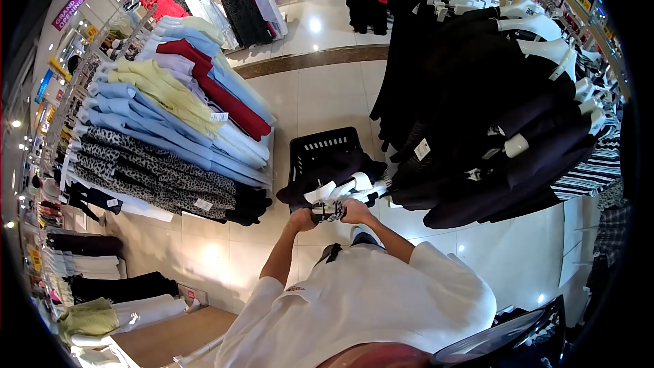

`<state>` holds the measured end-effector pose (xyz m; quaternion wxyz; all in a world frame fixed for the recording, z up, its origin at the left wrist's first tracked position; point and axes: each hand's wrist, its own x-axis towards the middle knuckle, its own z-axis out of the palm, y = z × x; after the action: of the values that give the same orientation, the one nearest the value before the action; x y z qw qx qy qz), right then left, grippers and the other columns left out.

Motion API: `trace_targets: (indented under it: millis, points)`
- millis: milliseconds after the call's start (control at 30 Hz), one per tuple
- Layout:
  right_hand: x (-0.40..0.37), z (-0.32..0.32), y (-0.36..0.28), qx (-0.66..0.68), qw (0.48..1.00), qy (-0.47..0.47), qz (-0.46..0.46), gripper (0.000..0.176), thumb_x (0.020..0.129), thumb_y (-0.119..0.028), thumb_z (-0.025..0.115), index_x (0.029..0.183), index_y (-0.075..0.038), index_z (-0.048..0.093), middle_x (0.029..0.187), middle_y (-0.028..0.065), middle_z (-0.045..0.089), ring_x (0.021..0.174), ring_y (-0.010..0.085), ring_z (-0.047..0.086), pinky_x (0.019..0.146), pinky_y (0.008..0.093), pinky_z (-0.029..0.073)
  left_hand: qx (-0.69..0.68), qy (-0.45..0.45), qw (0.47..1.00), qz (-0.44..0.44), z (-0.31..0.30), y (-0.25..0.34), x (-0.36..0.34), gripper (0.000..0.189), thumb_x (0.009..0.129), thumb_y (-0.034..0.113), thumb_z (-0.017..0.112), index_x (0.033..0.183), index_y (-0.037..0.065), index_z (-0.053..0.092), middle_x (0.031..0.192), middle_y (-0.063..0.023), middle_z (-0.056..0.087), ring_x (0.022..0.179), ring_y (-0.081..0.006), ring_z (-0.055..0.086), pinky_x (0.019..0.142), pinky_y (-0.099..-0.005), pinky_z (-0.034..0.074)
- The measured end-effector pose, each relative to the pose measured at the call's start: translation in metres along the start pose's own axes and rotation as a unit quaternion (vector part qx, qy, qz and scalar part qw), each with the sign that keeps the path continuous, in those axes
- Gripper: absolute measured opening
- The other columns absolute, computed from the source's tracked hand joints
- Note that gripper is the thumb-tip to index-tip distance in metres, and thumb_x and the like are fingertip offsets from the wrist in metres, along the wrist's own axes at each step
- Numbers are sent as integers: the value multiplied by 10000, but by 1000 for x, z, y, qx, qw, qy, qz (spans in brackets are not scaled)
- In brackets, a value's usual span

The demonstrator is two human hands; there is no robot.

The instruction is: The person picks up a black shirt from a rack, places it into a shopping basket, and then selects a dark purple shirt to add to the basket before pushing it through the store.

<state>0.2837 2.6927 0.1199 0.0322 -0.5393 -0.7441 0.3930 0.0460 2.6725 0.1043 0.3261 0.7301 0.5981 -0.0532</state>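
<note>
A black plastic basket (323, 138) stands on the floor in front of me, with dark garments (300, 189) and white hangers (360, 181) piled in and over it. Just on my side of the pile, my left hand (302, 219) is closed at the left end of a small black-and-white patterned cloth item (331, 210). Its right end is in my closed right hand (355, 212), close beside the white hangers. The cloth's exact kind is not clear, and my fingertips are mostly hidden.
To the left is a rack of light blue shirts (136, 112), a red garment (225, 95) and leopard-print clothes (139, 169). Black garments (456, 95) hang close on my right. Tiled floor (303, 99) runs between the racks. A brown table (180, 334) is at lower left.
</note>
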Motion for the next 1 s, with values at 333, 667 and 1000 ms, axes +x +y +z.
trace_targets:
  millis: [333,667,1000]
  points:
    - [69,-24,-23,38,998,-2,43,310,586,-279,675,797,-53,682,879,158,652,863,309,619,772,390,508,43,-9,999,10,-56,-41,65,259,650,311,662,849,154,716,867,-144,667,832,-314,638,762,-388,518]
    - [160,-36,-35,71,993,53,83,271,572,-261,665,754,-62,684,816,164,657,798,315,633,739,391,514,35,-10,995,90,-133,-84,154,228,644,288,667,779,109,709,788,-160,652,741,-350,624,699,-419,515]
    - [245,-53,-21,48,989,98,100,353,512,-320,677,696,-20,653,693,197,626,654,343,607,635,412,489,38,30,989,139,-190,-103,230,260,627,294,650,788,98,707,796,-168,654,785,-344,629,732,-416,514]
